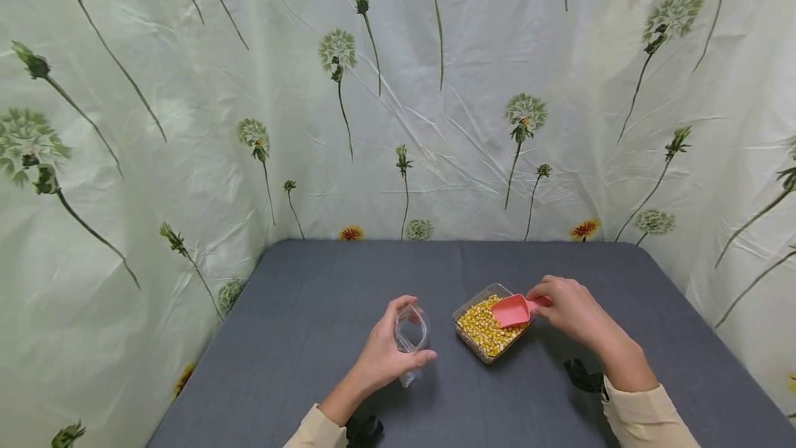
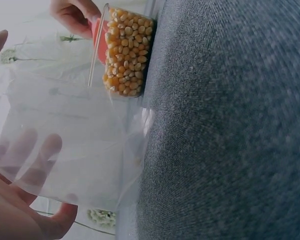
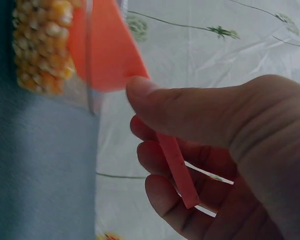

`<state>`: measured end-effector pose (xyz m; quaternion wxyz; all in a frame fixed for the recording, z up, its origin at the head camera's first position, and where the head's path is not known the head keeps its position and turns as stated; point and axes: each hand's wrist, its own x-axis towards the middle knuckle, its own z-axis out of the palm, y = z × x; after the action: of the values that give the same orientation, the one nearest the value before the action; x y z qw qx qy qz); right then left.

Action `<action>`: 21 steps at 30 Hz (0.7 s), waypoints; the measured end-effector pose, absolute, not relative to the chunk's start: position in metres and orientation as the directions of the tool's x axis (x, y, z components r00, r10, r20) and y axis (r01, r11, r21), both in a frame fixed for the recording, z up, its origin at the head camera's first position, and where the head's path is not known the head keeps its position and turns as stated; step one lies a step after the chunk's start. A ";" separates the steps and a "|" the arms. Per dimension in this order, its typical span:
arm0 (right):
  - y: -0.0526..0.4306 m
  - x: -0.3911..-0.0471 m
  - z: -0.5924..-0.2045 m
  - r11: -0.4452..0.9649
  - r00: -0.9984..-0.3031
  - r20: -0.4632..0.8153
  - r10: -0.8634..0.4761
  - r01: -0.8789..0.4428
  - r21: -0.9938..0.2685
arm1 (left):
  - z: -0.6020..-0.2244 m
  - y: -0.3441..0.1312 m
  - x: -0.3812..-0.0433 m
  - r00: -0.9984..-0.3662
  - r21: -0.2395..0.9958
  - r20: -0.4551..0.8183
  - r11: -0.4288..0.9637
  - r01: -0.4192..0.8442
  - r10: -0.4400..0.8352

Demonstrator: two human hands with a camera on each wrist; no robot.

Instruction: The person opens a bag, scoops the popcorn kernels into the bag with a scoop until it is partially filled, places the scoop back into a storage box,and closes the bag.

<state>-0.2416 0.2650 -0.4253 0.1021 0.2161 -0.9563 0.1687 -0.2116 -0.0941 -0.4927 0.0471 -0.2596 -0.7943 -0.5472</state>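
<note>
My left hand (image 1: 384,352) holds a clear plastic bag (image 2: 85,145) with its mouth spread, thumb on one side and fingers on the other. To its right stands a clear rectangular container (image 1: 488,360) filled with yellow corn kernels (image 1: 480,329). My right hand (image 1: 575,311) grips the handle of a pink scoop (image 1: 511,311) between thumb and fingers. The scoop's bowl lies over the kernels at the container's right side, its front edge down among them. In the right wrist view, the handle's end (image 3: 187,192) runs across the curled fingers.
A dark grey cloth-covered table (image 1: 348,282) lies under everything. Behind it and at both sides hangs a pale curtain (image 1: 398,109) with a dandelion print. Black straps (image 1: 582,375) show near both wrists, beside cream sleeves (image 1: 647,417).
</note>
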 end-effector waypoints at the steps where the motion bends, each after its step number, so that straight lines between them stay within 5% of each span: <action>1: 0.263 -0.242 -0.427 0.845 -0.886 0.262 -0.383 -0.451 -0.287 | -0.493 -0.094 -0.211 -0.862 0.850 0.351 0.262 0.457 0.365; 21: 0.251 -0.245 -0.440 0.829 -0.889 0.230 -0.395 -0.453 -0.328 | -0.493 -0.093 -0.209 -0.866 0.876 0.292 0.251 0.412 0.406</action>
<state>-0.2448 0.2513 -0.4403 0.0763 0.2225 -0.9533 0.1896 -0.2093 -0.0933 -0.4935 0.0030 -0.2585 -0.7907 -0.5549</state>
